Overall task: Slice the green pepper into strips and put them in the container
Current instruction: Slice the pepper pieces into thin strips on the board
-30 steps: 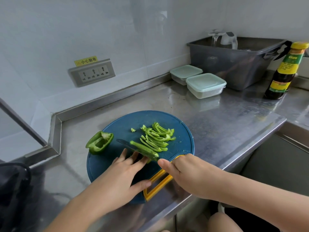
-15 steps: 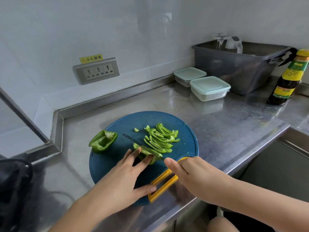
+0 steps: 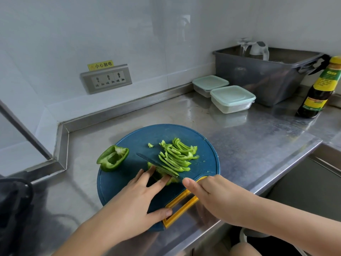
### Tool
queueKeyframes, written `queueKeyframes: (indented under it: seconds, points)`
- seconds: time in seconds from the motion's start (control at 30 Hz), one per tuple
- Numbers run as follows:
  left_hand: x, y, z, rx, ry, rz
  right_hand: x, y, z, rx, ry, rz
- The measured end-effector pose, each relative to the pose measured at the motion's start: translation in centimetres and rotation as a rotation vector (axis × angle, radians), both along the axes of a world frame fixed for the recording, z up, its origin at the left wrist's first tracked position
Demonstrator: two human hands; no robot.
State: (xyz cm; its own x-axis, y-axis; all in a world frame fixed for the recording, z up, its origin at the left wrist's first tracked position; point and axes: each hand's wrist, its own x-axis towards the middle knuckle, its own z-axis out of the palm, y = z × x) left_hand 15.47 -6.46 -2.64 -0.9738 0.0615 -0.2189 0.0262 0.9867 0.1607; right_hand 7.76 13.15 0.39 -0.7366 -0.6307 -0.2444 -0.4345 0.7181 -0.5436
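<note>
Steel counter (image 3: 249, 145) bears a blue cutting board (image 3: 129, 182). On it the left hand (image 3: 136, 206), fingers straight, presses a pepper piece (image 3: 172, 180) beside the knife (image 3: 158, 166); the right hand (image 3: 212, 193) seemingly curls around its hidden handle. Strips (image 3: 177, 156) lie beyond; lidded containers (image 3: 232, 97) stand well apart.

Left hand (image 3: 136, 206) flat, fingers stretched forward, thumb splayed, right hand (image 3: 208, 193) curled round knife (image 3: 156, 165), forearms bare.

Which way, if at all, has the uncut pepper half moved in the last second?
No, it has not moved. The pepper half still lies across the left edge of the cutting board, as before.
</note>
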Motion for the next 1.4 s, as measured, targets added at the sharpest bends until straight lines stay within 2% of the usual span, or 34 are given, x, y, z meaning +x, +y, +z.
queueKeyframes:
  seconds: [0.17,0.33,0.4,0.63,0.87,1.1,1.2,1.3,1.4]
  points:
    - [0.1,0.2,0.4,-0.016,-0.033,0.004,-0.6,0.4,0.4,-0.041,-0.132,-0.056]
    - [0.1,0.4,0.9,-0.015,-0.066,0.016,-1.4,0.8,0.8,-0.099,-0.418,-0.049]
    - [0.1,0.5,1.1,-0.016,-0.071,0.022,-1.6,0.7,0.7,-0.105,-0.457,-0.037]
    - [0.4,0.6,1.0,0.017,-0.05,0.033,-1.6,0.4,0.3,-0.023,-0.367,-0.034]
    - [0.4,0.3,0.7,-0.012,-0.015,0.021,-1.7,0.1,0.7,0.021,-0.402,-0.03]
    - [0.2,0.1,0.4,-0.016,0.016,-0.011,-1.7,-0.4,0.9,0.126,-0.237,0.005]
    - [0.2,-0.1,0.2,-0.016,0.026,-0.021,-2.0,-0.9,1.0,0.149,-0.241,0.011]
    - [0.2,-0.1,0.0,-0.011,0.036,-0.023,-1.8,-1.3,0.7,0.183,-0.153,0.016]
    - [0.0,-0.1,-0.1,-0.025,0.038,-0.032,-1.5,-1.9,1.0,0.158,-0.174,0.001]
